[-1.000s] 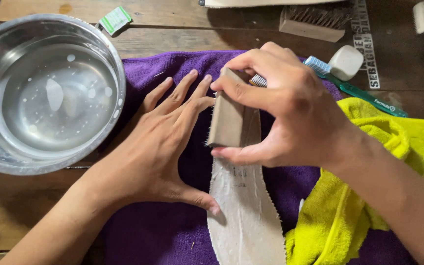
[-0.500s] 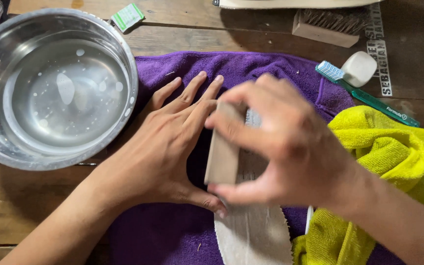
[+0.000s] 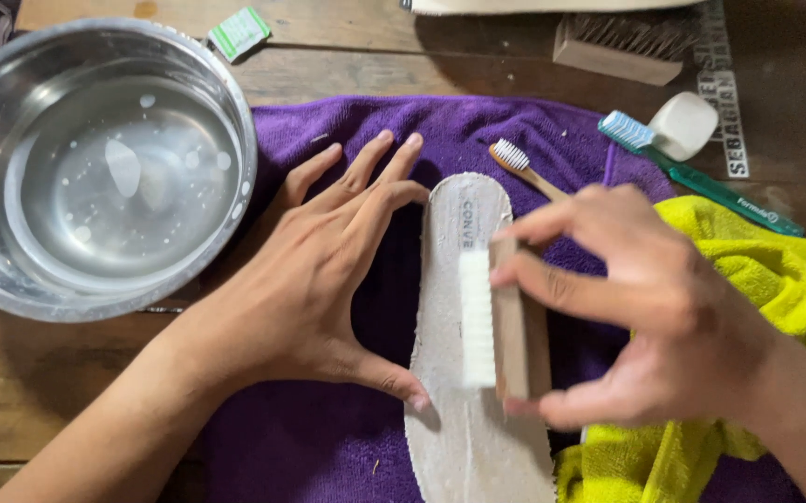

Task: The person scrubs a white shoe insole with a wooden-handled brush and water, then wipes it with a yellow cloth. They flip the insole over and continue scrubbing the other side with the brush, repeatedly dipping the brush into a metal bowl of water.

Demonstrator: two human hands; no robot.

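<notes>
A pale grey shoe insole (image 3: 454,410) lies lengthwise on a purple towel (image 3: 478,130). My left hand (image 3: 328,270) rests flat on the towel, its fingertips and thumb touching the insole's left edge. My right hand (image 3: 636,307) grips a wooden scrub brush (image 3: 505,317) with white bristles, held on its side over the middle of the insole. The bristles face left.
A steel bowl of water (image 3: 95,177) stands at the left. A yellow-green cloth (image 3: 766,279) lies at the right. A small wooden toothbrush (image 3: 524,168), a green toothbrush (image 3: 701,177), a white cap (image 3: 683,126) and another wooden brush (image 3: 617,47) lie beyond the towel on the wooden table.
My right hand has drawn the brush down the insole toward me and tipped it, so the insole's far end now shows. My left hand has stayed in place.
</notes>
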